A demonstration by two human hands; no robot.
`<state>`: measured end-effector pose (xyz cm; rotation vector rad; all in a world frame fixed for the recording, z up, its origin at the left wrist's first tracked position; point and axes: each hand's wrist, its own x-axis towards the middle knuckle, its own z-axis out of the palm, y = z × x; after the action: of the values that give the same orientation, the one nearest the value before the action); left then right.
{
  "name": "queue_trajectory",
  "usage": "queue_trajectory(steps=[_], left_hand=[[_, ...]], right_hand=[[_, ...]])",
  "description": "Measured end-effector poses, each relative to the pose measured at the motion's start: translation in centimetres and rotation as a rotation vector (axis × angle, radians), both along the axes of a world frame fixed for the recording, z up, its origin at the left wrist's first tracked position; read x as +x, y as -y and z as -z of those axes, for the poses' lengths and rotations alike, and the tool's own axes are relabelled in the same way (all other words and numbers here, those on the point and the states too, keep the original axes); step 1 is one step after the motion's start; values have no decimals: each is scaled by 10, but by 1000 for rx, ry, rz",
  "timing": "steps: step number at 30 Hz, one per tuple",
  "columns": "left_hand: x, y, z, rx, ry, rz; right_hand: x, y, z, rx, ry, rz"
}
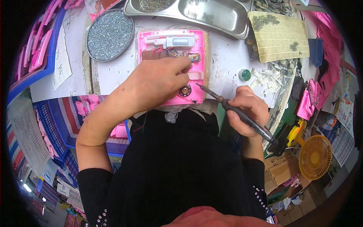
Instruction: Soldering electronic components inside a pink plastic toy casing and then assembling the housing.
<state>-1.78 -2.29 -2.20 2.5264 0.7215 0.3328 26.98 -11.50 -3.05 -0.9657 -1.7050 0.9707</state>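
Note:
A pink plastic housing (200, 72) lies face down on the worktable, its inside showing a white part with a clear window (180, 41), a brown circuit board (153, 55), thin red and other coloured wires, and a small round speaker (185, 90). Over its middle rests my left hand (160, 77), fingers curled together; whatever they pinch is hidden. Thin wires (144, 121) trail below that wrist. Just right of the housing, my right hand (249, 108) grips a soldering iron (242, 115) by its dark handle. The iron's tip points up and left, close to the housing's right edge.
A round dish of small screws (110, 36) stands at the back left. Beyond the housing sits a metal tray (211, 17) holding small metal parts. To the right are a small green-topped jar (245, 74), white plastic pieces (266, 80), a yellowish sheet (280, 41) and an orange fan (315, 157).

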Motion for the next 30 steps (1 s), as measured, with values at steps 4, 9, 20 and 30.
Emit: queue_trajectory(steps=[4, 9, 20, 30], left_hand=[[-1, 1, 1, 19, -3, 20], [-1, -2, 9, -50, 155, 11], [-1, -2, 9, 8, -6, 48], [0, -3, 0, -45, -45, 77]], right_hand=[[3, -1, 1, 17, 28, -16], [-2, -1, 0, 15, 0, -1], [0, -3, -2, 9, 30, -18], [-11, -8, -4, -7, 54, -48]])
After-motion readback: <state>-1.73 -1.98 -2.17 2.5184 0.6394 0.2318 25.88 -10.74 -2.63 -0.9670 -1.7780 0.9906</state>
